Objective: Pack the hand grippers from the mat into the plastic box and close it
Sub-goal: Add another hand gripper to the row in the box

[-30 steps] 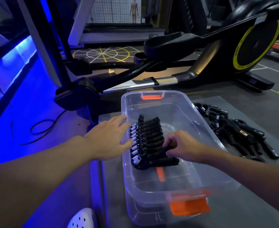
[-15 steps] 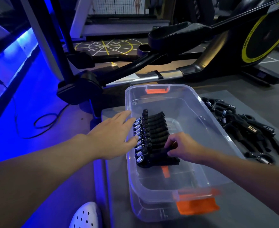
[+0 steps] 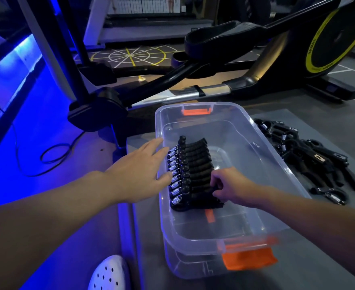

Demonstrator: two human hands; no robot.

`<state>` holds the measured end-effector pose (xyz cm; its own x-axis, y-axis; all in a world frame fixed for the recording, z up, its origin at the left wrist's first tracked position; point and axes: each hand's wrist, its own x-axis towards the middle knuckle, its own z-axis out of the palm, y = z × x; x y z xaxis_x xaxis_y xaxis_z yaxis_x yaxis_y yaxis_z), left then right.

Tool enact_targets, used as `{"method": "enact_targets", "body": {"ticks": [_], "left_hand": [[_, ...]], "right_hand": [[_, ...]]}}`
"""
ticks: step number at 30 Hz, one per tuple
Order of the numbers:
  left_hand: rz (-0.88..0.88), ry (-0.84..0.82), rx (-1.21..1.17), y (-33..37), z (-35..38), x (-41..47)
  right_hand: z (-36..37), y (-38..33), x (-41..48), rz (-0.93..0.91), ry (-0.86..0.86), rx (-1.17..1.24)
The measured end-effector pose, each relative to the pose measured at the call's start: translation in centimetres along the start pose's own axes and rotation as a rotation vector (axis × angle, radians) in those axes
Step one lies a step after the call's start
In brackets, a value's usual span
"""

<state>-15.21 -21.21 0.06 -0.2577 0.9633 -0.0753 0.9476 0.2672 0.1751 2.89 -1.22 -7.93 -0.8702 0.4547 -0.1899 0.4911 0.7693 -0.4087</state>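
The plastic box (image 3: pixel 193 248) is clear, its latches (image 3: pixel 248 259) bright orange. The hand grippers (image 3: pixel 195 170) are black with silvery coiled springs (image 3: pixel 173 166). The mat (image 3: pixel 319 237) is grey. A yellow ring circles the black flywheel (image 3: pixel 340 34). A yellow-and-white spoked circle (image 3: pixel 128 56) marks the floor (image 3: pixel 36 122), which is washed blue at left.

Clear glossy plastic box (image 3: pixel 277 162); metal springs (image 3: pixel 173 164)

On mat (image 3: pixel 298 275): plastic box (image 3: pixel 274 152). Gripper row (image 3: pixel 195 170) inside, along left wall. Loose gripper pile (image 3: pixel 310 160) on mat, right of box. My left hand (image 3: pixel 136 174) outside left wall; my right hand (image 3: pixel 229 185) inside, on row's near end.
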Motion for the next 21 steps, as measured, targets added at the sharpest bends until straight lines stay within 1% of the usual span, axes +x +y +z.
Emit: {"method": "enact_targets", "body": {"ticks": [4, 9, 16, 21], "left_hand": [[-0.009, -0.117, -0.068, -0.2, -0.7, -0.6], [-0.004, -0.170, -0.129, -0.7, -0.8, -0.7], [0.007, -0.177, -0.112, -0.8, -0.9, -0.7], [0.003, -0.176, -0.121, -0.7, -0.9, -0.8]], "right_hand": [[0.2, 0.4, -0.2, 0.009, -0.027, -0.035], [0.5, 0.6, 0.1, -0.005, -0.029, -0.060], [0.7, 1.0, 0.3, 0.008, -0.009, -0.021], [0.6, 1.3, 0.4, -0.014, -0.036, -0.024]]}}
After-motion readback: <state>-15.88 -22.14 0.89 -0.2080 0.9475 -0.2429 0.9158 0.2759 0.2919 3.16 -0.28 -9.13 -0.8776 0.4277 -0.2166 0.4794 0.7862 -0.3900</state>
